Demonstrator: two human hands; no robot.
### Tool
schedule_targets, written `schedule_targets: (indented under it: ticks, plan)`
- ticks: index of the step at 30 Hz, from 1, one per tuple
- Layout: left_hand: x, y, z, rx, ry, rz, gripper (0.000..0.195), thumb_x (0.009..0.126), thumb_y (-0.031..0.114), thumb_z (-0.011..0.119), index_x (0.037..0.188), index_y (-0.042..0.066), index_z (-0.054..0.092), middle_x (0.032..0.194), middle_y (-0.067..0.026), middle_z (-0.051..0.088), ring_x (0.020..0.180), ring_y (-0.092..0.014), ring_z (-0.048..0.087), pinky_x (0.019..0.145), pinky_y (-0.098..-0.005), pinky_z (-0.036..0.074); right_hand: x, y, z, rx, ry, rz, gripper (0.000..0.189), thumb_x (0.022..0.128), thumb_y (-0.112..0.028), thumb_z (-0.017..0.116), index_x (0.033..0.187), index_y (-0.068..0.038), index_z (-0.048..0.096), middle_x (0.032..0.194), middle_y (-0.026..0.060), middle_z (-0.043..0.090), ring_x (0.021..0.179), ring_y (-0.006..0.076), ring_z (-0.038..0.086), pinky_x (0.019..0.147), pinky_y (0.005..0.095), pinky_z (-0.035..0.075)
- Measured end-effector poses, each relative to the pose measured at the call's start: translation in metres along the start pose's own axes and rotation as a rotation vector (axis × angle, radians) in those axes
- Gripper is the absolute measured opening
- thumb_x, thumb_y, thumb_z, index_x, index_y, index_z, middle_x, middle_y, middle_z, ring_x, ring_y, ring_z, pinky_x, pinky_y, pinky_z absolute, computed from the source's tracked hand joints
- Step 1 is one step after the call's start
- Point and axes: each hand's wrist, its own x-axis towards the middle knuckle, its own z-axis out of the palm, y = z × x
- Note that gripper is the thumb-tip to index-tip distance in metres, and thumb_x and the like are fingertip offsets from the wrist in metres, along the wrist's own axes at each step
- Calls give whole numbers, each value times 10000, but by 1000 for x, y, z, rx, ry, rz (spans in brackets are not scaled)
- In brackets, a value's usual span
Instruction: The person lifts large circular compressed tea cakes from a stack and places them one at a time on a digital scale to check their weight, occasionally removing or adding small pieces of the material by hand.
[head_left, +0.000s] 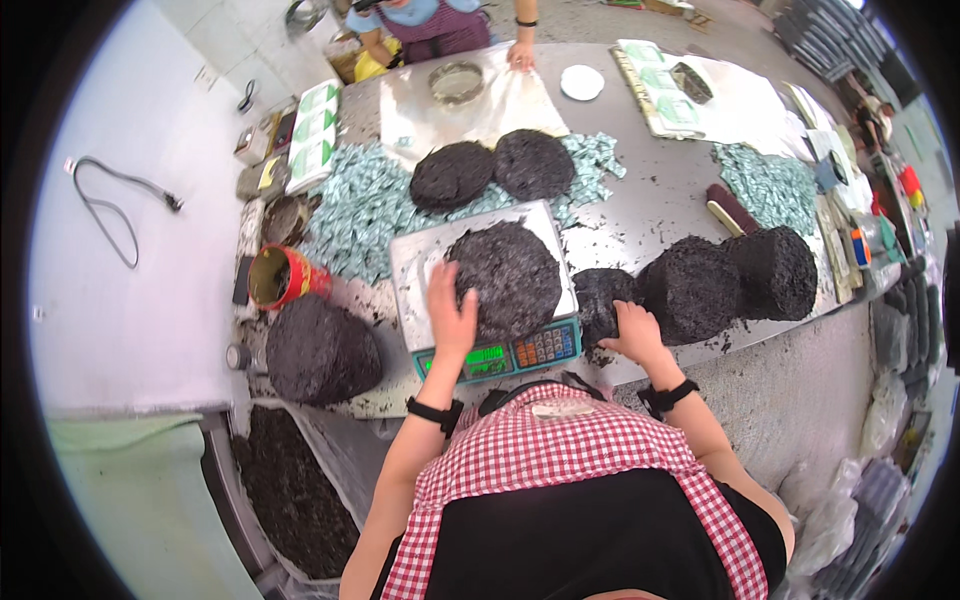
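Note:
A dark round cake of pressed leaf-like material (510, 281) lies on the metal pan (411, 274) of a digital counting scale. The fingers of my left hand (452, 315) are spread against its left side, over the pan. Below the pan, the scale's teal front panel (544, 346) has a lit green display and a keypad. My right hand (637, 334) touches the near right side of a smaller dark lump (602, 296) on the table right of the scale; whether its fingers grip the lump is unclear. Two larger dark lumps (690, 289) (776, 274) stand farther right.
Two dark cakes (454, 176) (534, 163) rest by small teal packets (352, 202) behind the scale. At left are a red tin (311, 281) and a dark lump (322, 352). A brush (731, 210) lies right. Opposite, a person's hand (520, 56) rests on the table.

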Motion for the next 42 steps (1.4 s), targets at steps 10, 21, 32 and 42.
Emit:
schedule_targets:
  ticks: [10, 21, 32, 42]
  plan:
    - [23, 56, 87, -758, -387, -283, 643, 900, 161, 584, 1435, -1, 266, 1475, -179, 303, 1369, -274, 301, 1100, -396, 277, 72, 33, 33, 2299, 438, 592, 358, 851, -9, 619, 1196, 9, 527, 1187, 144, 587, 1082, 293, 579, 926, 452, 493]
    - [14, -2, -125, 21, 119, -283, 438, 808, 36, 579, 1239, -17, 517, 1242, -153, 538, 1161, -268, 498, 1016, -371, 366, 188, 80, -26, 1945, 55, 429, 610, 863, -344, 659, 1346, -51, 428, 1314, 176, 474, 1219, 280, 466, 966, 429, 408]
    - [-92, -157, -265, -193, 448, -1024, 918, 758, 436, 735, 1462, 107, 246, 1427, -125, 377, 1253, -311, 413, 903, -507, 400, -48, 145, -12, 142, 885, 648, 732, 691, -276, 762, 1263, 57, 448, 1240, 244, 510, 1148, 386, 485, 1003, 441, 369]
    - [-69, -121, -256, 599, 488, -513, 605, 756, 208, 729, 1231, -60, 468, 1211, -269, 522, 1166, -386, 489, 998, -435, 374, -55, 260, 20, -48, 649, 675, 703, 754, -369, 729, 1245, 63, 471, 1228, 278, 516, 1145, 414, 491, 963, 460, 413]
